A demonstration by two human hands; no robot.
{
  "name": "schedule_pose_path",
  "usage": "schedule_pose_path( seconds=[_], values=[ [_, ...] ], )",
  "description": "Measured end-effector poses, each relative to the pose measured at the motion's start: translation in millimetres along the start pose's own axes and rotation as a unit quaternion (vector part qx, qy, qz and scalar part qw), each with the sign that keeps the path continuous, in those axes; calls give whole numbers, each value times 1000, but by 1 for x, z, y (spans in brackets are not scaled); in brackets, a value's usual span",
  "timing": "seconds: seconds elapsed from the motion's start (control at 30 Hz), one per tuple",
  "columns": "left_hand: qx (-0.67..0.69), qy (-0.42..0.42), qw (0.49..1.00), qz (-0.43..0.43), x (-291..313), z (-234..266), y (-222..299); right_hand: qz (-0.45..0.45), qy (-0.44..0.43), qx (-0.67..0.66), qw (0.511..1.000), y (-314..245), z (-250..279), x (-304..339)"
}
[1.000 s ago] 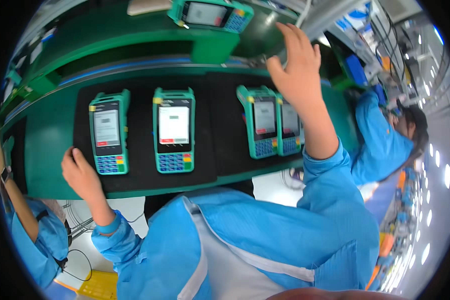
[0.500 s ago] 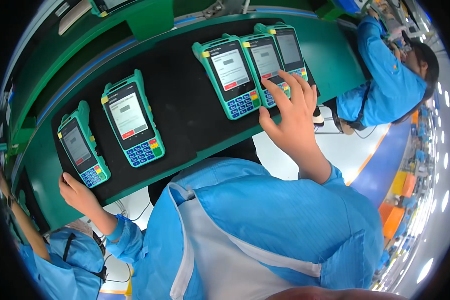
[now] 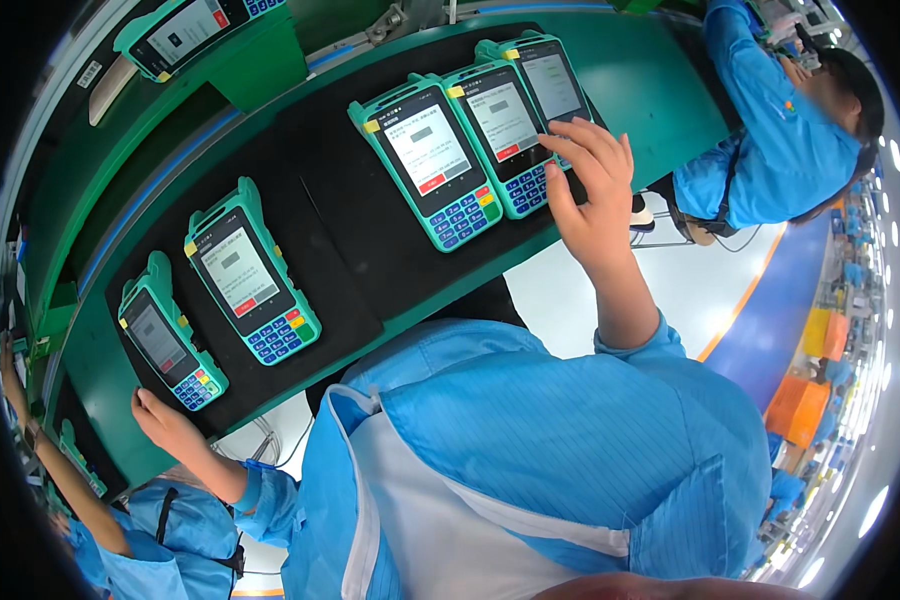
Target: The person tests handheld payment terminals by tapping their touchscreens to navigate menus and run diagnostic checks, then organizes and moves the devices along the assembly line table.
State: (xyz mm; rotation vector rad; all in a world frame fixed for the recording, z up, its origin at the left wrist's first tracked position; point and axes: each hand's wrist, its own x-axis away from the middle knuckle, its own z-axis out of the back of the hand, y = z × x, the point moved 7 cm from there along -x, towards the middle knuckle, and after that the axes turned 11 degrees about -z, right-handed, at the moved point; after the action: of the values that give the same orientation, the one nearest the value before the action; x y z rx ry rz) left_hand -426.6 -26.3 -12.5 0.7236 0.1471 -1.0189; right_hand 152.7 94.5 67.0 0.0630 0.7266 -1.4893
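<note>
Five-odd handheld payment terminals lie on a black mat (image 3: 330, 250), all green-cased with lit screens. My right hand (image 3: 595, 190) is over the far-right terminal (image 3: 548, 80), its fingers spread and bent, hiding that one's keypad. The fingertips are close to the edge of the terminal beside it (image 3: 497, 118); contact I cannot tell. Left of these lies another terminal (image 3: 425, 150). Farther left are a tilted terminal (image 3: 238, 265) and the leftmost terminal (image 3: 160, 335). Near the leftmost one's lower end, my left hand (image 3: 170, 425) rests at the table edge, fingers loosely apart, holding nothing.
The mat lies on a green table (image 3: 680, 90). Another terminal (image 3: 185, 38) is on the green structure at upper left. A co-worker in blue (image 3: 770, 140) sits at the right; another person's arm (image 3: 80, 490) shows at lower left. Orange bins (image 3: 798, 408) stand beyond.
The view has shifted, bringing more of the upper-left terminal in. My right hand has moved from the middle terminal's lower screen toward the far-right one. My left hand stays near the leftmost terminal.
</note>
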Motion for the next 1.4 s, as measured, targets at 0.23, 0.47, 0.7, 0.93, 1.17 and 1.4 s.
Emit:
schedule_pose_path(
  seconds=[0.23, 0.47, 0.7, 0.93, 1.17, 1.4],
  values=[
    [61, -116, 986, 102, -43, -4, -83, 24, 74, -65, 995, 12, -1, 8],
    [-122, -137, 983, -15, -54, -12, -72, 43, 55, -87, 994, 10, -5, 21],
    [-196, -82, 977, -9, -46, -14, -53, 50, 87, -96, 990, 1, -6, 23],
    [-187, -77, 978, -45, -32, -15, -22, 22, 101, -68, 992, -26, -15, 28],
    [-158, -85, 983, -48, -30, -16, -19, -15, 56, -17, 998, -20, -12, 22],
    [-185, -66, 977, -88, -29, -16, -21, -42, -49, 43, 997, -41, -22, 24]
  ],
)
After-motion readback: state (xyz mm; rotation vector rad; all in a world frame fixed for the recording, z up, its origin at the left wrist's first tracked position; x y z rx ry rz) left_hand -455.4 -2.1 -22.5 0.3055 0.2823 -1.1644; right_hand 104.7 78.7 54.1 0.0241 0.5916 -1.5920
